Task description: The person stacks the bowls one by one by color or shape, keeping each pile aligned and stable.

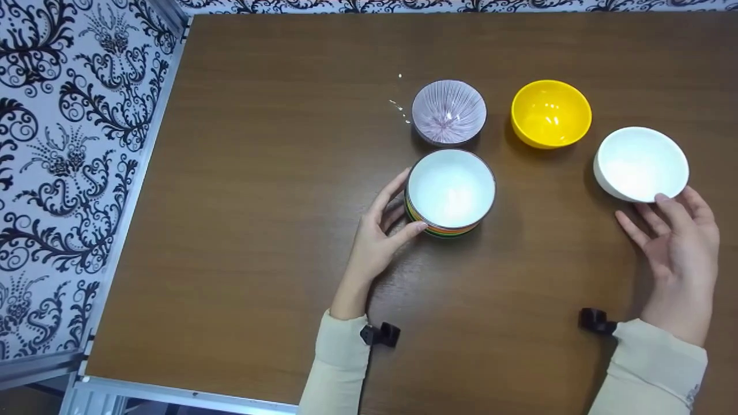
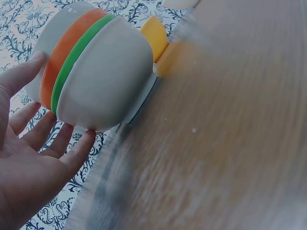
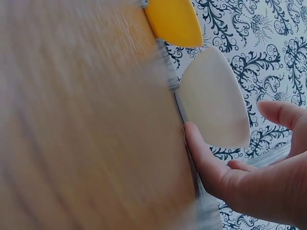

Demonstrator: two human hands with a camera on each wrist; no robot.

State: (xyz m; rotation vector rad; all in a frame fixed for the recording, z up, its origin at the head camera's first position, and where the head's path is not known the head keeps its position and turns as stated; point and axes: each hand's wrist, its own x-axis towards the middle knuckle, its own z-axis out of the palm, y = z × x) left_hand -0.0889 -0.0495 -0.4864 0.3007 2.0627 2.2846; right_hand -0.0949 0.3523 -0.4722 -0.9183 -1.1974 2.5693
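My left hand [image 1: 372,236] grips the near-left side of a stack of bowls [image 1: 451,190], its thumb in front and its fingers behind. The top bowl is white inside. In the left wrist view, orange and green bands show between a greyish upper bowl and a pale bottom bowl [image 2: 108,76]. Beside a white bowl [image 1: 641,164] at the right, my right hand [image 1: 683,248] has its fingers spread, with the thumb over the near rim in the head view. The right wrist view shows that thumb apart from the bowl [image 3: 216,100], while a lower finger lies close to its base.
Behind the stack stands a bowl with purple streaks [image 1: 449,112]. A yellow bowl [image 1: 551,114] stands between it and the white bowl. Small pale specks [image 1: 400,108] lie left of the streaked bowl. Patterned panels [image 1: 75,161] border the brown table [image 1: 259,202] at left and back.
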